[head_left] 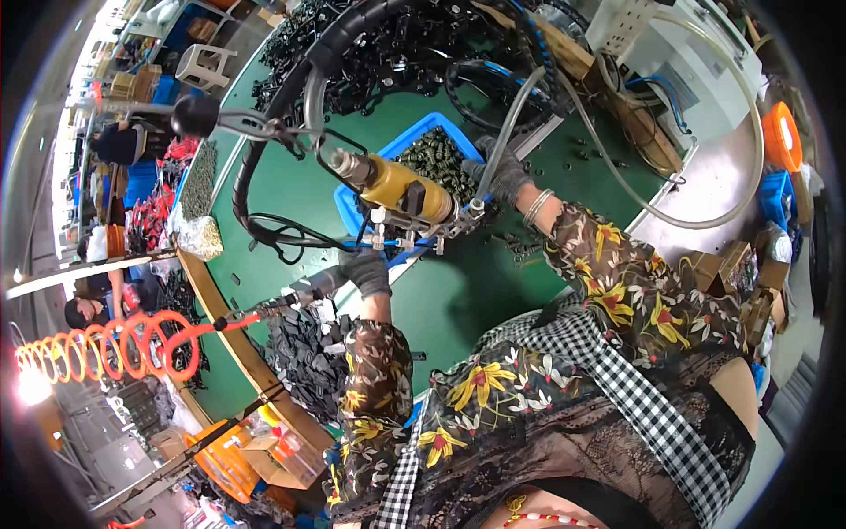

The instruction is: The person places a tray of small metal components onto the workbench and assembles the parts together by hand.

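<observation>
My right hand (509, 179), in a grey glove, reaches to the right rim of a blue bin (434, 119) filled with small dark metal parts (436, 163). Its visible fingers look apart; a clear hose (507, 123) crosses in front of it. Below the bin, my left hand (366, 271), also gloved in grey, is at the lower side of a yellow cylindrical machine head (410, 189) with metal fittings. An air tool (313, 286) on a red hose runs up to this glove. The left fingers are mostly hidden, so any grip is unclear.
Black plastic parts (308, 353) lie heaped left of my left forearm, and more dark parts (388, 44) pile at the far side of the green table (291, 198). A coiled orange hose (115, 348) stretches in from the left. A grey machine box (696, 75) stands right.
</observation>
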Demonstrator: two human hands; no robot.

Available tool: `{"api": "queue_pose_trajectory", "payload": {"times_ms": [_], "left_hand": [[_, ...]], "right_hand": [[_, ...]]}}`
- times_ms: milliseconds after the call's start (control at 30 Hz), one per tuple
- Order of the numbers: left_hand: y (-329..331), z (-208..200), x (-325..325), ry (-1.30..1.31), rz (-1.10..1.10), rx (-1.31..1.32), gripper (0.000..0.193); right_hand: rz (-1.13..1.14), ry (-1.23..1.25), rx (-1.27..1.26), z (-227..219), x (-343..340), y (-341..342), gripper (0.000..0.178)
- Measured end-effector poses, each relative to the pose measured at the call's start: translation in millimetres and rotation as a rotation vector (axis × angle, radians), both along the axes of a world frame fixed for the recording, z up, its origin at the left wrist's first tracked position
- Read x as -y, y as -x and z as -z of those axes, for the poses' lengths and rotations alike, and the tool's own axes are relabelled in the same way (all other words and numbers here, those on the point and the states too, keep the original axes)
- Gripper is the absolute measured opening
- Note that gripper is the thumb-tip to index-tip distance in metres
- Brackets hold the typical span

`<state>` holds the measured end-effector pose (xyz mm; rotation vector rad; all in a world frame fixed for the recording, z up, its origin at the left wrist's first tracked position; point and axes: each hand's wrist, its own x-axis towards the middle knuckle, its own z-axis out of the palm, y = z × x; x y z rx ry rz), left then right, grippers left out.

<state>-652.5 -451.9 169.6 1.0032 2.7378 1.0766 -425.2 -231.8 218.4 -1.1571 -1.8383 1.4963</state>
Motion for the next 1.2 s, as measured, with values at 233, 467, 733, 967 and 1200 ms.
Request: {"api": "queue_pose_trajectory", "payload": {"times_ms": [233, 467, 733, 967, 1200], "left_hand": [[-66.8, -12.3, 80.4, -0.474, -0.193, 0.379, 0.033], [-140.0, 0.7, 150.1, -0.364, -0.45, 0.267, 0.035], [-199.8, 24.7, 180.7, 0.019, -0.812, 0.326, 0.041], [-185.4, 125.5, 254.4, 0.218, -0.859, 0.322, 0.046], [-175.7, 50.8, 213.0, -0.12, -0.64, 0.538, 0.057]], "right_hand": [[-0.208, -0.139, 0.214, 38.1, 50.0, -4.2, 0.032], [-0.466, -0.127, 0.09, 60.0, 77.3, -13.8, 0.037], [-0.644, -0.088, -0.149, 109.4, 96.2, 2.6, 0.029], [-0.519, 0.844, -0.772, 142.6, 103.7, 12.6, 0.031], [-0.494, 1.35, -1.135, 166.6, 94.9, -5.1, 0.032]]}}
